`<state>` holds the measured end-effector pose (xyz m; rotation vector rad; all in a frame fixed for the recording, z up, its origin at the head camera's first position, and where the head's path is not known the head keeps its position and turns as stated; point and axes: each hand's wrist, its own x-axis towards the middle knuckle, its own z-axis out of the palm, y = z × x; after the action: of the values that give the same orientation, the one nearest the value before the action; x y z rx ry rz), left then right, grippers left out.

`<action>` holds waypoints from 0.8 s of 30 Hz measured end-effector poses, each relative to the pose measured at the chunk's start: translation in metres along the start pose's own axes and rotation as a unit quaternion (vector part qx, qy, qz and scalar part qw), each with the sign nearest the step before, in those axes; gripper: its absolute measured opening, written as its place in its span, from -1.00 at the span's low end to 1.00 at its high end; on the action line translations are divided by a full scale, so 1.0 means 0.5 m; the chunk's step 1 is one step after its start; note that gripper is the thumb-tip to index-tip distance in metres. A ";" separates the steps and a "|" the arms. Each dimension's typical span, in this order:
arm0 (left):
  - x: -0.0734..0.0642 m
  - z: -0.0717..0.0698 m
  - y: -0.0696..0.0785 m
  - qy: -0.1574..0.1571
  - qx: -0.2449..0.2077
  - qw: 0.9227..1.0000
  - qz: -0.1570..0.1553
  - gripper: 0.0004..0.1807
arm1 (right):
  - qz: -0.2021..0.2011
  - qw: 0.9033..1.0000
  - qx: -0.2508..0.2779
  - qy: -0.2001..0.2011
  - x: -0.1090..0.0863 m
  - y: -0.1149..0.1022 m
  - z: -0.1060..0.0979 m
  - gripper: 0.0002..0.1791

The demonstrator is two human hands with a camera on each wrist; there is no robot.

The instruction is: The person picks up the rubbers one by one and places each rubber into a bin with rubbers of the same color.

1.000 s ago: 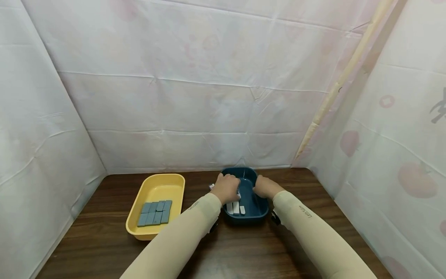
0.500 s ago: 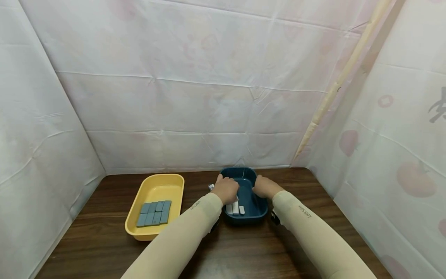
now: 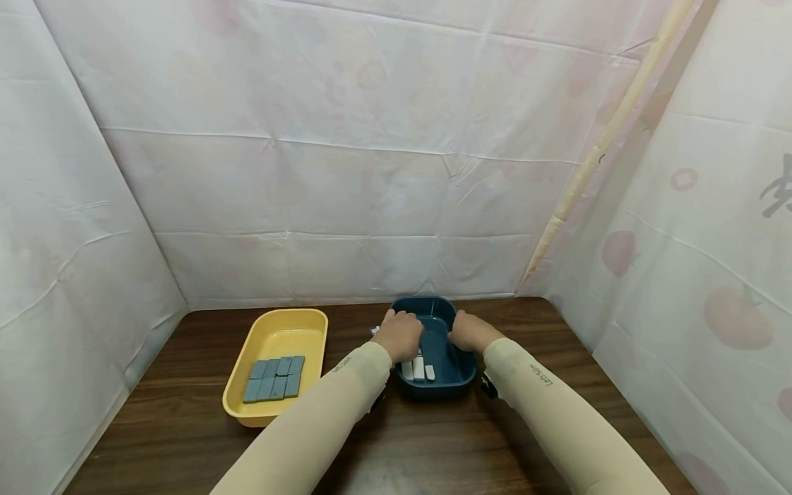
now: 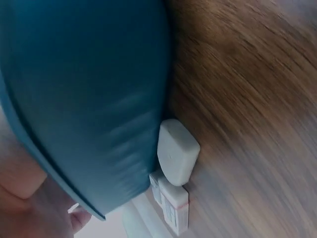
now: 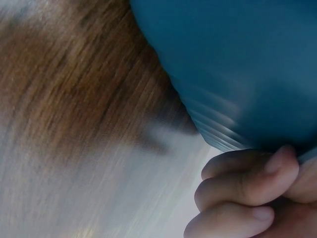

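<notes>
A dark blue plastic tray (image 3: pixel 447 371) sits on the table between both hands. My left hand (image 3: pixel 399 335) reaches over its left rim, fingers bent down inside and mostly hidden, so I cannot tell what they hold. Several white eraser-like blocks (image 3: pixel 418 368) lie in the tray's near left corner, right by that hand. My right hand (image 3: pixel 473 333) grips the right rim, its curled fingers (image 5: pixel 237 186) against the outer wall in the right wrist view. Outside the tray, in the left wrist view, a plain white block (image 4: pixel 177 152) and a block with a printed sleeve (image 4: pixel 173 203) lie against the wall.
To the left stands a yellow tray (image 3: pixel 232 392) with several grey-blue blocks (image 3: pixel 274 379) lined up in its near half. The dark wooden table (image 3: pixel 445 447) meets a pale printed curtain (image 3: pixel 346 268) at the back and sides.
My left hand has shifted slightly within the blue tray, and the white block by its fingertips shows less than before. The right hand and both trays stay in place.
</notes>
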<state>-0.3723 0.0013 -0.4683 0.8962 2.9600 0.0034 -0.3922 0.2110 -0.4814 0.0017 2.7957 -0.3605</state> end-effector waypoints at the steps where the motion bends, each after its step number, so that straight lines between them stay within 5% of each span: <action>1: -0.001 0.000 -0.002 0.009 -0.002 1.000 -0.002 -0.89 | 0.001 1.000 0.002 -0.001 0.002 0.003 0.000 -0.19; 9: -0.001 0.007 -0.041 0.075 -0.036 0.996 -0.023 -0.62 | -0.009 1.000 -0.004 0.001 0.009 0.016 0.001 -0.12; 16: -0.016 0.000 -0.098 0.132 -0.102 0.981 -0.096 -0.48 | -0.008 1.000 0.002 0.001 0.008 0.016 0.001 -0.13; 20: -0.021 0.001 -0.122 0.121 -0.118 0.978 -0.120 -0.45 | -0.004 1.000 -0.002 0.003 0.009 0.017 -0.001 -0.15; 24: -0.021 0.013 -0.132 0.074 -0.123 0.980 -0.135 -0.56 | -0.009 1.000 -0.002 0.004 0.009 0.017 0.000 -0.17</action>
<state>-0.3997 -0.0595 -0.4756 0.4796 3.0964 0.4344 -0.3964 0.2193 -0.4849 -0.0223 2.8069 -0.3589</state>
